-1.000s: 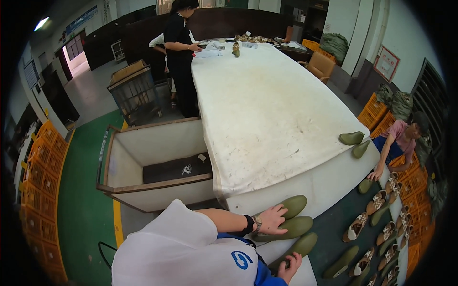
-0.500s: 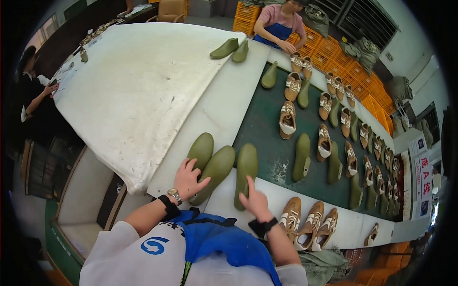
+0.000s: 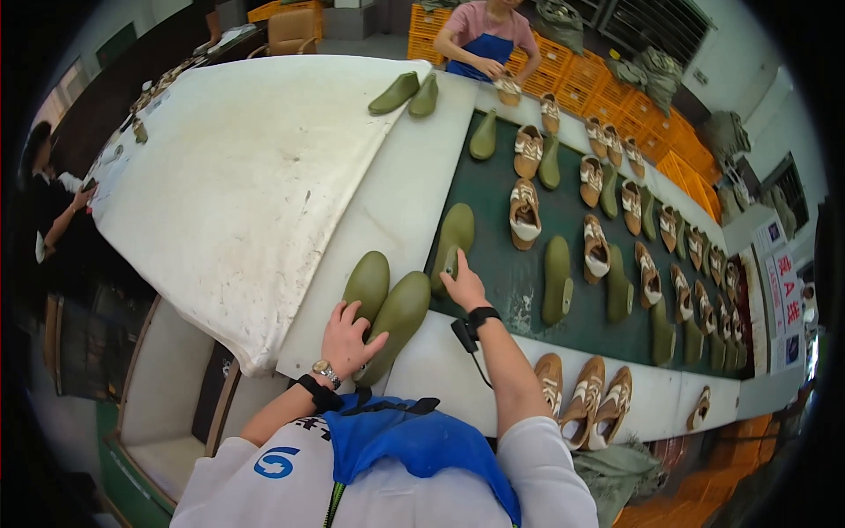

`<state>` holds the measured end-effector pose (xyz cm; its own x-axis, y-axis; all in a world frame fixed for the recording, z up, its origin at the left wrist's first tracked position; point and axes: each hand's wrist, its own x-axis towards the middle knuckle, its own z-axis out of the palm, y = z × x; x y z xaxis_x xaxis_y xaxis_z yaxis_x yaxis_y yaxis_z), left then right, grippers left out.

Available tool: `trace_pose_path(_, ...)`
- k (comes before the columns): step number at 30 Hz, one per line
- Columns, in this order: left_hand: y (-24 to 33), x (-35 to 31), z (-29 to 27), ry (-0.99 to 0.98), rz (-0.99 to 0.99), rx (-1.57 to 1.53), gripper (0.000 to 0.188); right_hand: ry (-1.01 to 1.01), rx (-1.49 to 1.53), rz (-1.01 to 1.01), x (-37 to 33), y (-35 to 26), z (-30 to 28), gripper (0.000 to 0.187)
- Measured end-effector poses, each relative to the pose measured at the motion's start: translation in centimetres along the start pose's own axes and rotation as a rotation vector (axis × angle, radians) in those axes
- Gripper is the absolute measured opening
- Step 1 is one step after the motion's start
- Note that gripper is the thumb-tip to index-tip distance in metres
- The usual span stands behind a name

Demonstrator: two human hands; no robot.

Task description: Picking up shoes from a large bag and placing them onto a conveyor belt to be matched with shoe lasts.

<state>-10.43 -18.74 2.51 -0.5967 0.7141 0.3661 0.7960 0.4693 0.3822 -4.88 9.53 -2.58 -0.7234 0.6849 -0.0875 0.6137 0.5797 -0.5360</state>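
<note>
Two green shoe lasts, one on the left [image 3: 367,283] and one on the right [image 3: 403,312], lie side by side on the white table edge in front of me. My left hand [image 3: 348,341] is curled over their near ends, fingers on the left one and thumb against the right one. A third green shoe last [image 3: 455,231] is at the near left corner of the dark green conveyor belt [image 3: 519,295], toe pointing away. My right hand [image 3: 464,286] grips its heel end, with the index finger near a small hole. The undersides of my fingers are hidden.
Brown-and-white sneakers [image 3: 525,216] and more green lasts [image 3: 556,280] stand in rows along the belt. Several sneakers [image 3: 584,403] line the near ledge. Another pair of lasts [image 3: 393,94] sits at the far white table. Across the belt, a person in a blue apron [image 3: 484,53] handles a sneaker.
My right hand has carried its last away from me, from the white ledge onto the green belt. My left hand stays on the other two lasts. The co-worker has lifted or tilted a sneaker.
</note>
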Motion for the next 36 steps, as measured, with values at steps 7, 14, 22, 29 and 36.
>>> trace_pose_path(7,-1.5,-0.2,1.3,0.014,0.012,-0.012,0.032,0.173,0.018,0.080,-16.2,8.4,-10.4,0.031)
trace_pose_path(14,-2.1,1.0,1.8,-0.113,0.168,0.020,0.029,0.223,-0.102,0.472,-29.7,14.4,-10.5,0.037)
trace_pose_path(22,6.4,4.0,0.6,-0.281,0.671,-0.164,0.034,0.324,-0.160,0.309,-31.3,11.8,-9.2,0.050)
trace_pose_path(29,13.6,3.5,1.2,-0.517,0.828,-0.452,0.048,0.507,0.154,0.263,-28.2,7.2,-7.8,0.040)
trace_pose_path(36,16.5,5.2,1.2,-0.380,0.857,-0.452,0.052,0.706,0.273,-0.018,-25.3,-1.7,-9.9,0.033)
